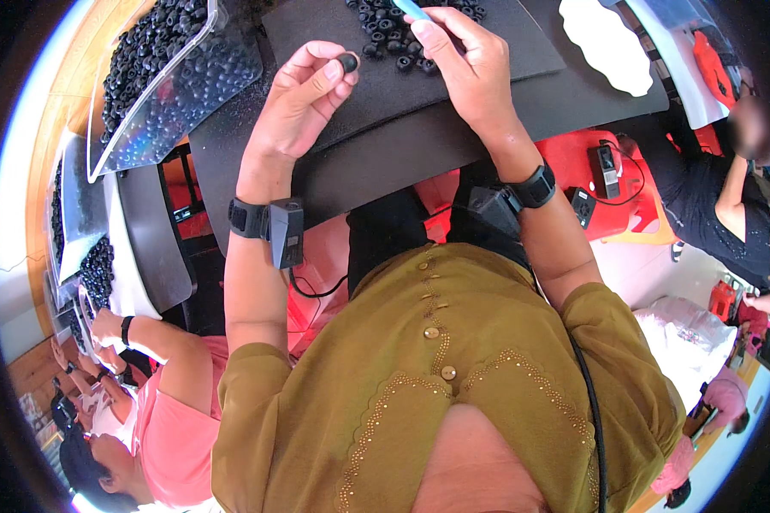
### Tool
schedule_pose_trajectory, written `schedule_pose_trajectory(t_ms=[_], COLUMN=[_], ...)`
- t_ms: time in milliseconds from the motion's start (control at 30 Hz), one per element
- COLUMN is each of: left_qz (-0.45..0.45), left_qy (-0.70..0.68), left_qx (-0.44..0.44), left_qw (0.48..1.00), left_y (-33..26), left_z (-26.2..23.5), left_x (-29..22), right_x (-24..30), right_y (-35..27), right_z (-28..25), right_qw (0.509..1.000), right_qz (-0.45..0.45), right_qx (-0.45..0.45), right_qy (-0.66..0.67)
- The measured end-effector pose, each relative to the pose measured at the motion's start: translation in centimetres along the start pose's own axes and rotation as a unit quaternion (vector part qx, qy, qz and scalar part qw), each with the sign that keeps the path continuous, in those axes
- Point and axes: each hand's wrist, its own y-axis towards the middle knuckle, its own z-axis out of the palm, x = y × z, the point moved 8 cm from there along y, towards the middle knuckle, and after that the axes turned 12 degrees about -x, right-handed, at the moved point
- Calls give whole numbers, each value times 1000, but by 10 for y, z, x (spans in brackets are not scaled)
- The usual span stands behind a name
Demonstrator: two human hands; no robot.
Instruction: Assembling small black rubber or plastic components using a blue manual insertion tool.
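Pinched between the thumb and fingers of my left hand [296, 103] is a small round black part [347, 62]. My right hand [472, 73] is closed around a slim light-blue tool [411, 8]. The tool's upper end runs out of the picture, so its kind cannot be made out. Just beyond and between the hands lies a loose pile of small black rounded parts [392, 38], some with a hole or neck. They rest on a dark mat [351, 103] on the black table. The two hands are apart, held above the mat's near side.
A clear plastic bin [175, 115] full of black parts stands at the left. A white scalloped sheet [606, 47] lies on the table at the right. Below the table edge is a red stool [573, 162] with small devices and a cable. Other people sit at both sides.
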Motion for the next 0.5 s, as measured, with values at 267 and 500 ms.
schedule_pose_trajectory(t_ms=[267,500], left_qz=[-14,-8], left_qy=[-6,48], left_qx=[4,8], left_qw=[1000,999], left_y=[1,2], left_z=[4,7], left_x=[1,4], right_x=[-3,2], right_y=[-15,-19], right_z=[32,43], right_qw=[956,939], right_qz=[157,162], right_qx=[124,184], right_qy=[215,242])
